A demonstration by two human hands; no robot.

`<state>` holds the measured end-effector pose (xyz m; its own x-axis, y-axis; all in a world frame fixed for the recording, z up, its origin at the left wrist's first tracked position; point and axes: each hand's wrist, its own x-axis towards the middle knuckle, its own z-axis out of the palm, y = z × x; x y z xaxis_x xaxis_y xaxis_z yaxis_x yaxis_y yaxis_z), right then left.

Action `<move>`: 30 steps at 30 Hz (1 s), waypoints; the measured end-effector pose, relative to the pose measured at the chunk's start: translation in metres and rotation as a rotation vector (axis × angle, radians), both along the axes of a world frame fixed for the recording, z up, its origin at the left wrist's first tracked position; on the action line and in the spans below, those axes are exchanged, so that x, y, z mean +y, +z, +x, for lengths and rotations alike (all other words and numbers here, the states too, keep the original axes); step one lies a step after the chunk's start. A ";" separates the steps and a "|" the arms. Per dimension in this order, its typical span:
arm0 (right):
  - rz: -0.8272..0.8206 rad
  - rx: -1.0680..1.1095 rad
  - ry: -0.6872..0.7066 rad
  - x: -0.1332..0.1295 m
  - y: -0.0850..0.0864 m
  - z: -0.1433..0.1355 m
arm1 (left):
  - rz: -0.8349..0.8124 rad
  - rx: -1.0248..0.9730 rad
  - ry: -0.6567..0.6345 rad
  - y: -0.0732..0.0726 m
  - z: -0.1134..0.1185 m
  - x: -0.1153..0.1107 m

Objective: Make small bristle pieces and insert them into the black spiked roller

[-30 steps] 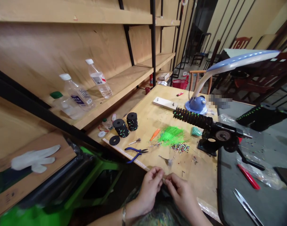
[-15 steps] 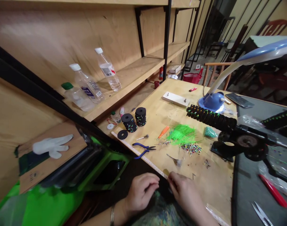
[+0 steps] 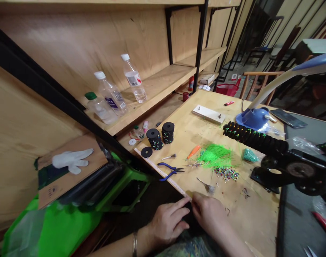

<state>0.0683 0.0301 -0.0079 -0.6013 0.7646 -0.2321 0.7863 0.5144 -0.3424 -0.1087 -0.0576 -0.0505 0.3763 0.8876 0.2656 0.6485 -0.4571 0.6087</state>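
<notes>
My left hand (image 3: 170, 220) reaches to the table's front edge, fingers loosely stretched and apart, the index fingertip at the end of a measuring tape strip (image 3: 163, 174) that runs along the edge. Beside it, my right hand (image 3: 209, 211) rests at the same edge with fingers curled; whatever they pinch is hidden. Beyond my hands lie blue-handled pliers (image 3: 170, 171), a small grey-tipped brush (image 3: 208, 186), a heap of coloured beads (image 3: 226, 174), bright green threads (image 3: 215, 156) and an orange-handled tool (image 3: 193, 152).
Two stacks of black foam discs (image 3: 154, 139) stand at the far left of the table. A black machine carries a rod of foam discs (image 3: 254, 137) on the right. Behind it are a blue lamp (image 3: 251, 117) and a white bar with bolts (image 3: 209, 114). Bottles (image 3: 136, 84) stand on the shelf.
The view has turned left, shifting the scene to the right. My left hand's fingers have straightened and moved to the table edge beside my right hand, which stays curled there.
</notes>
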 end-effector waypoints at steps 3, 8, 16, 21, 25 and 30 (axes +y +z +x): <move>-0.004 -0.042 0.014 0.003 0.004 -0.005 | 0.003 0.016 0.027 0.000 -0.003 0.001; 0.007 -0.069 0.033 0.006 0.009 -0.012 | -0.021 0.061 0.061 -0.002 -0.007 0.004; 0.047 -0.039 0.036 0.007 0.004 -0.011 | -0.048 0.100 0.125 -0.006 -0.008 0.003; 0.006 -0.031 0.019 0.007 0.005 -0.006 | -0.064 0.161 0.159 -0.005 -0.004 0.002; -0.067 0.079 -0.014 0.004 0.006 0.011 | -0.013 0.281 0.171 -0.004 0.001 0.001; -0.134 0.173 -0.035 -0.001 0.010 0.037 | -0.012 0.475 0.172 0.000 0.007 -0.001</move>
<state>0.1053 0.0287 0.0018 -0.6147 0.7548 -0.2289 0.7265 0.4290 -0.5368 -0.1014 -0.0584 -0.0500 0.3012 0.9493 0.0895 0.9205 -0.3140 0.2326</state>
